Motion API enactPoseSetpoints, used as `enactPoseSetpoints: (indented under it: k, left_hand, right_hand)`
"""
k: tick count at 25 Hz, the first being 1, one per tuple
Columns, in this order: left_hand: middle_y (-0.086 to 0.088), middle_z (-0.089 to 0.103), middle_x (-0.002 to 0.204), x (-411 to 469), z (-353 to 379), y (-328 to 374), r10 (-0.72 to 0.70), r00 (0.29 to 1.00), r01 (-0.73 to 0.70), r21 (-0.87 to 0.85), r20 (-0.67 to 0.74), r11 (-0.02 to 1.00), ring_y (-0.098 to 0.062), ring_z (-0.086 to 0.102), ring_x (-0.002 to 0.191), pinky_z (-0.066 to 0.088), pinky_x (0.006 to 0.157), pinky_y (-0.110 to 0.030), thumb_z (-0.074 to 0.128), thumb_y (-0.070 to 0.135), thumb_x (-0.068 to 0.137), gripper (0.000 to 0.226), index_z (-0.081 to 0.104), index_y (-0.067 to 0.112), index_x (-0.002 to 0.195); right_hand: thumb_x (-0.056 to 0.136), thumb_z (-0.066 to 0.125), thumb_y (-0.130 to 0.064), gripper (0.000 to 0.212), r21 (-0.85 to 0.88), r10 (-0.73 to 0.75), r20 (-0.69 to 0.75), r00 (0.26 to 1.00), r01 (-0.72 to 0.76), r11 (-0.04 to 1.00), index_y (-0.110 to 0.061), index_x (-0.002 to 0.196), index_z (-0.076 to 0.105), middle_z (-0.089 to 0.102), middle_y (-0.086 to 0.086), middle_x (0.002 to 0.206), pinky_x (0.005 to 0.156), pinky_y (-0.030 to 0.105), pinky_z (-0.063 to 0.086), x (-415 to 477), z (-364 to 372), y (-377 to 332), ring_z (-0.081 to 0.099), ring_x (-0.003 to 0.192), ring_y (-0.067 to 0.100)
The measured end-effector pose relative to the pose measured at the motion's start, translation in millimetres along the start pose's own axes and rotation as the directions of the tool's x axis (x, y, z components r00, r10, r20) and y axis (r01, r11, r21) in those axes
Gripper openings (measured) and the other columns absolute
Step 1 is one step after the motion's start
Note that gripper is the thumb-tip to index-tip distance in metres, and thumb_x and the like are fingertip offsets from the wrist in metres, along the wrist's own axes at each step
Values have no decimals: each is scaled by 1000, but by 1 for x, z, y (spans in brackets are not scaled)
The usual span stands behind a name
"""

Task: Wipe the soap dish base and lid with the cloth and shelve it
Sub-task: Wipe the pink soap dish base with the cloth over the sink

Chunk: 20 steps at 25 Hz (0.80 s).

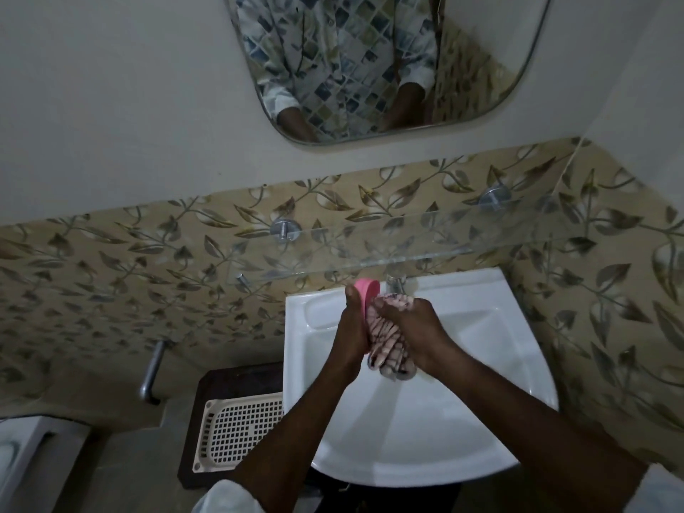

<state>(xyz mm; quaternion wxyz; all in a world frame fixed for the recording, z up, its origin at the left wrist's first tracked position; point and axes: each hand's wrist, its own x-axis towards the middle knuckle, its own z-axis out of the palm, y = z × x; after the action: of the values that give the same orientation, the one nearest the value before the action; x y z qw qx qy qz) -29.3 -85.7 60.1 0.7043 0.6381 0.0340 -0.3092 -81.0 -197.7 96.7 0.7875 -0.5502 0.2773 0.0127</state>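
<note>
Wiping well means bracing the pink soap dish piece (369,290), base or lid I cannot tell, which the left hand (349,327) grips on edge over the white washbasin (296,327). The right hand (411,325), fingers curled round the striped cloth (388,349), presses it against the piece; turning the piece should reach every rim before it goes on the glass shelf (370,249)
</note>
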Motion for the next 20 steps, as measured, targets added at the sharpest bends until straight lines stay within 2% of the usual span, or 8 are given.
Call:
enactPoseSetpoints:
  k: [2,4,7,9,12,14,16,20]
  left_hand:
    - [-13,73,115,3,-12,0,-58,996,69,-152,72,986,-28,71,105,59,80,-36,21,75,90,82,65,15,124]
    - [-23,69,119,4,-32,-1,-137,979,188,-409,151,893,-38,68,105,57,86,-50,25,73,92,84,60,6,128]
    - [-32,66,112,3,-58,-4,-144,962,260,-607,234,751,-45,67,95,56,86,-55,32,67,93,84,64,-4,122]
    - [-31,65,111,5,-63,-3,-103,957,252,-606,270,755,-44,67,93,56,87,-51,31,63,93,79,67,-1,121]
    - [-28,66,111,9,-58,7,-124,959,247,-531,256,811,-43,67,90,56,83,-48,40,61,87,75,66,1,122]
    - [-24,67,109,10,-47,11,-143,959,247,-479,245,842,-39,66,91,54,85,-46,47,60,82,74,62,2,124]
    - [-17,72,103,9,-26,12,-93,983,155,-451,157,879,-31,70,90,56,83,-40,50,58,84,63,70,7,115]
    - [-13,76,102,10,-1,8,11,995,-44,-348,-96,937,-26,72,96,58,74,-29,43,55,96,55,78,13,99]
  right_hand:
    - [84,69,0,33,260,88,101,991,-112,959,13,113,64,69,32,110,89,47,57,3,-6,-16,69,100,42]
    - [76,68,6,47,302,0,203,979,-63,951,16,121,58,64,36,119,87,44,57,1,-20,-34,64,107,44]
    - [73,66,9,50,298,-127,133,983,83,951,10,123,60,66,30,118,82,40,61,-1,-49,-52,68,104,39]
    - [83,60,11,42,273,-97,80,992,72,959,6,124,61,67,27,119,86,40,59,-5,-61,-53,67,106,37]
    - [92,57,5,30,-60,-271,30,962,272,960,-9,116,68,74,14,110,76,29,61,-10,-48,-54,70,100,26]
    - [88,68,-2,27,-505,-538,92,838,504,700,-10,114,67,72,11,108,78,26,53,-10,-25,-52,68,95,22]
    - [86,71,-10,29,-766,-636,156,756,499,405,-7,115,65,69,12,108,80,28,46,-9,4,-39,63,96,24]
    - [91,61,-9,41,-822,-532,36,846,328,466,-5,132,58,63,16,124,98,34,45,-23,47,-1,59,115,31]
